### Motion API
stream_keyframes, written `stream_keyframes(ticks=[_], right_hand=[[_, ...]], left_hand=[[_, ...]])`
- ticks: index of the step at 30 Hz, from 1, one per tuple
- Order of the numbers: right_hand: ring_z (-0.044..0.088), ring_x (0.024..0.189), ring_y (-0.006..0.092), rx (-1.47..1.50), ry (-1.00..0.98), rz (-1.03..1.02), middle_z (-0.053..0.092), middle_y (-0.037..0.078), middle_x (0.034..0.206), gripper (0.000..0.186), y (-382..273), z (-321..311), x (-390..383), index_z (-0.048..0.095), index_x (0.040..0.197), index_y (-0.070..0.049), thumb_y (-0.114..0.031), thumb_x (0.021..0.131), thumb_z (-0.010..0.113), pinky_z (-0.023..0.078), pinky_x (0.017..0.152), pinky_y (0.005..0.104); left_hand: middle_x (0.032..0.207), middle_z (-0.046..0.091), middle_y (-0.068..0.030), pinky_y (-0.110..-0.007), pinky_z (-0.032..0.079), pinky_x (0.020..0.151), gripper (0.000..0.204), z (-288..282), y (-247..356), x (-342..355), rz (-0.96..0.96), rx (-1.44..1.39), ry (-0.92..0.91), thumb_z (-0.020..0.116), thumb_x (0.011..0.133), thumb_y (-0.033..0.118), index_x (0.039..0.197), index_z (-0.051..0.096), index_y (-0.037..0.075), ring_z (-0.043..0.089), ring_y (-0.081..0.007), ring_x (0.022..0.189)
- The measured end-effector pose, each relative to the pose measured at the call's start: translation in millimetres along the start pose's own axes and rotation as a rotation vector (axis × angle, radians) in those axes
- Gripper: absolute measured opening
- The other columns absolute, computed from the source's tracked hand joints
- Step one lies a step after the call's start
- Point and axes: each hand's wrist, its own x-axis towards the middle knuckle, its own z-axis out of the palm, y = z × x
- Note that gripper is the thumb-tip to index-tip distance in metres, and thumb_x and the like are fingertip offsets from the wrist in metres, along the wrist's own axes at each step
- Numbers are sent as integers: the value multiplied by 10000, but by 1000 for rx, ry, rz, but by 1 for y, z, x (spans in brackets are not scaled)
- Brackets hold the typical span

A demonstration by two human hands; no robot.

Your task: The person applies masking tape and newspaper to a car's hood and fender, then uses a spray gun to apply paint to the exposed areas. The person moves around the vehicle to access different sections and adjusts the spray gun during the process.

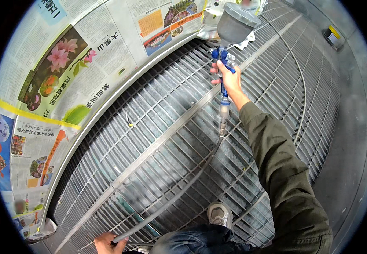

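The left hand (pixel 106 243) has its grip pinched around the grey rubber air hose (pixel 179 189) at the lower edge of the view, fingers pressed onto the hose. From that grip the hose climbs up and to the right across the grey steel floor grating (pixel 158 139) to the other hand. The right hand (pixel 230 80), on an outstretched arm in an olive sleeve, has its grip wrapped tight on the handle of the blue spray gun (pixel 222 63), one finger lying by the trigger.

Above that grip sits the gun's grey lidded gravity cup (pixel 236 23); its contents cannot be seen. Left of both grips, a surface masked in taped newspaper sheets (pixel 65 72) shows no fresh coating, so masking looks finished and spraying seems hardly begun. Far right of the gun, a small yellow-rimmed tin (pixel 332 36) stands on the floor, contents unclear.
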Motion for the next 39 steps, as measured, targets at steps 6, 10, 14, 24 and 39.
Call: stream_keyframes(ticks=[6, 10, 14, 24, 39], right_hand=[[642, 778, 147, -68, 71, -104, 649, 78, 888, 217, 3, 8, 19, 598, 1023, -2, -190, 916, 619, 567, 482, 308], [639, 778, 149, 22, -89, 22, 653, 82, 900, 236, 7, 3, -6, 598, 1043, -5, -203, 917, 622, 563, 496, 318], [647, 888, 192, 6, -139, 20, 657, 117, 1021, 301, 6, 5, -19, 599, 1118, 1, -236, 934, 600, 586, 562, 346], [568, 627, 93, -204, 43, -98, 624, 39, 790, 187, -7, 2, 23, 596, 955, -27, -203, 910, 640, 437, 416, 242], [535, 553, 81, -100, -214, 37, 602, 28, 713, 216, 10, 63, -96, 600, 882, -25, -231, 892, 666, 411, 421, 232]], left_hand=[[598, 472, -197, -441, 366, 517, 250, 2, 26, 13, -105, -62, -15, 700, 780, 189, 731, 562, -14, 463, -384, 530], [601, 477, -194, -435, 379, 521, 243, 1, 23, 14, -97, -30, -34, 706, 767, 188, 737, 571, -11, 480, -380, 538], [609, 473, -201, -429, 368, 517, 270, 9, 17, 11, -69, -97, -27, 723, 741, 185, 713, 544, -15, 473, -374, 546], [574, 376, -186, -435, 317, 506, 347, 5, 43, 23, -94, -77, -5, 720, 809, 210, 683, 481, -8, 378, -345, 516], [530, 543, -109, -302, 371, 444, 283, -6, 7, -3, -124, -97, 137, 848, 647, 128, 619, 614, -28, 518, -191, 458]])
